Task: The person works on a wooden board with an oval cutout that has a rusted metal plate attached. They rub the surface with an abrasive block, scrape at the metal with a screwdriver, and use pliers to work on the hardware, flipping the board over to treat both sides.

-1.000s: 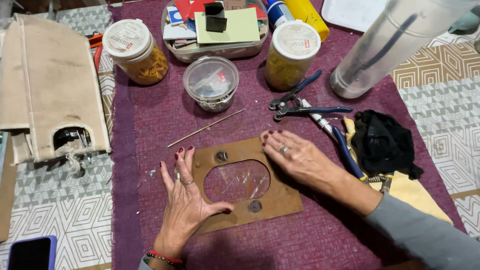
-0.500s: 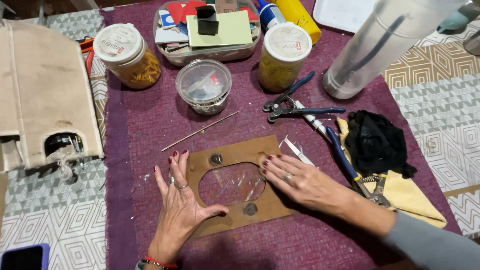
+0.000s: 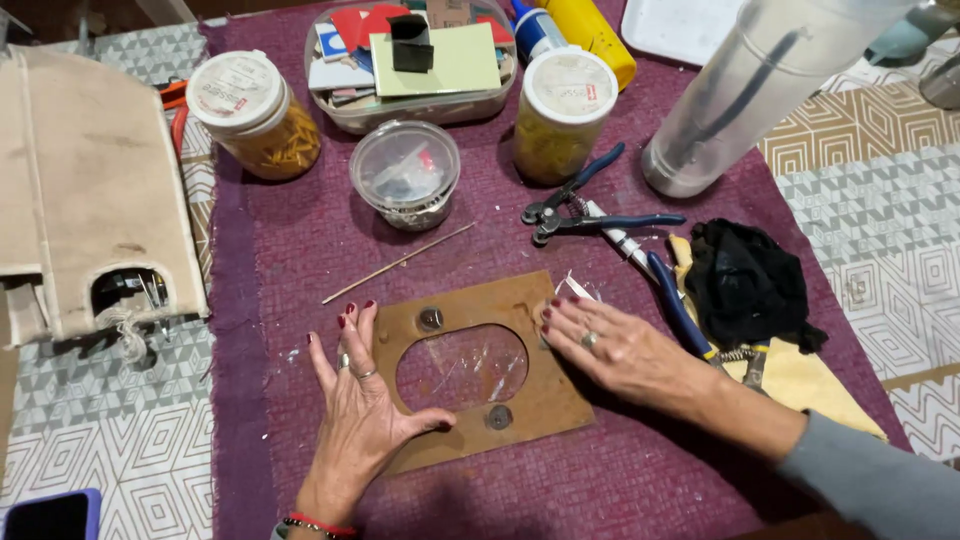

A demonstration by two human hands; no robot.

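You are working over a worktop (image 3: 120, 450) covered in grey and tan geometric tiles, with a purple mat (image 3: 300, 250) lying across the middle. Your left hand (image 3: 365, 405) is pressing flat, fingers spread, on the left edge of a brown board (image 3: 530, 400) with an oval hole, which is lying on the mat in front of you. Your right hand (image 3: 610, 345) is resting open, fingers together, on the board's right edge. Behind the board a thin stick (image 3: 400, 262) is lying slantwise, and blue-handled pliers (image 3: 590, 210) are lying to its right. Further back two jars (image 3: 255, 115) with white lids and round labels are standing either side of a small clear tub (image 3: 405, 175), behind which sits a clear tray (image 3: 420, 60) of coloured cards. A cardboard house (image 3: 85, 190) is lying to the left, and a black cloth (image 3: 745, 285) to the right.
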